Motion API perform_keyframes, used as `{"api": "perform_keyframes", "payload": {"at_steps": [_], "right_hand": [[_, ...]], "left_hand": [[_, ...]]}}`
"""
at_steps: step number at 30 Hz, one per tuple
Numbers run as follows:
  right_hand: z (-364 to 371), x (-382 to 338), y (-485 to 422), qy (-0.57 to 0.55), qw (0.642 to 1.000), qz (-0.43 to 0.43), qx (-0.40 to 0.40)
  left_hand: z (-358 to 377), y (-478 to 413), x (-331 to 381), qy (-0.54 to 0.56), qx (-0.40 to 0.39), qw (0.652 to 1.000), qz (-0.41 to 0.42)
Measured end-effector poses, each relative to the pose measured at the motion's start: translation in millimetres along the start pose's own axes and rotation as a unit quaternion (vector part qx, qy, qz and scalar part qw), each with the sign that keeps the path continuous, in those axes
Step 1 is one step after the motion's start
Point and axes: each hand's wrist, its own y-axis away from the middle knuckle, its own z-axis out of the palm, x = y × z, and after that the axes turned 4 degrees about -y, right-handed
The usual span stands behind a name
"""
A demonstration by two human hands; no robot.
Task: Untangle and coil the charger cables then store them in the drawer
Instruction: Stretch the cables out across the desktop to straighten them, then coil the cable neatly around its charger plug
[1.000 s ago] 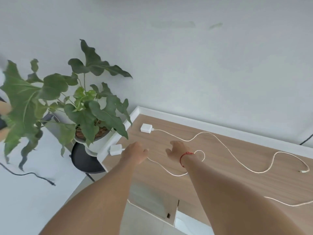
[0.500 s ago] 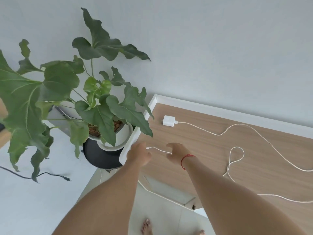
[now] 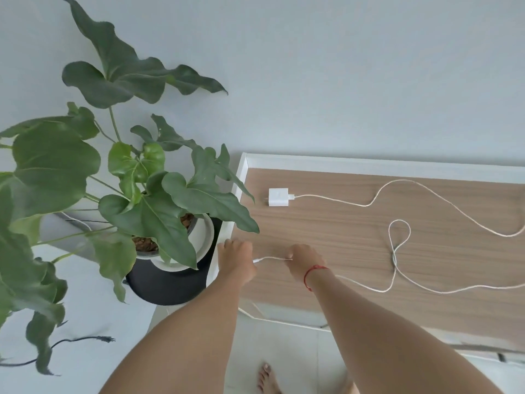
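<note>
Two white charger cables lie on the wooden desk top (image 3: pixel 326 228). My left hand (image 3: pixel 237 258) grips one charger's plug end at the desk's left edge; the plug block itself is hidden inside the hand. My right hand (image 3: pixel 302 261), with a red string on the wrist, pinches that near cable (image 3: pixel 274 258) a short way along, so a short taut stretch runs between my hands. Past my right hand the cable trails right and forms a loop (image 3: pixel 399 237). A second white charger block (image 3: pixel 278 197) rests farther back, its cable (image 3: pixel 426 191) curving off to the right.
A large potted plant (image 3: pixel 136 191) on a black stand (image 3: pixel 167 282) crowds the desk's left edge, its leaves reaching over the corner. The desk has a white raised rim (image 3: pixel 369 166) against the wall. A thin black cord (image 3: pixel 71 342) lies on the floor at left. Bare toes (image 3: pixel 265 376) show below.
The view has shifted left and down. My left hand has closed over the plug at the desk edge, and my right hand has taken the cable beside it, pulling it straight between them.
</note>
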Motion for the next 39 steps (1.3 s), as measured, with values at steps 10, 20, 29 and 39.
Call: {"api": "perform_keyframes", "payload": {"at_steps": [10, 20, 29, 39], "right_hand": [[-91.8, 41.6, 9.6, -0.067, 0.996, 0.014, 0.059], [-200.5, 73.0, 37.6, -0.135, 0.979, -0.022, 0.15], [-269.8, 117.6, 38.5, -0.169, 0.974, -0.013, 0.152], [-266.3, 158.1, 13.3, -0.35, 0.934, 0.01, 0.076]], "left_hand": [[-49.9, 3.3, 60.2, 0.262, -0.013, 0.965, 0.023], [-139.5, -3.1, 157.3, 0.256, -0.069, 0.958, 0.105], [-169.5, -9.4, 220.8, 0.379, -0.034, 0.92, 0.093], [-156.1, -15.0, 272.6, 0.619, -0.109, 0.777, -0.015]]}}
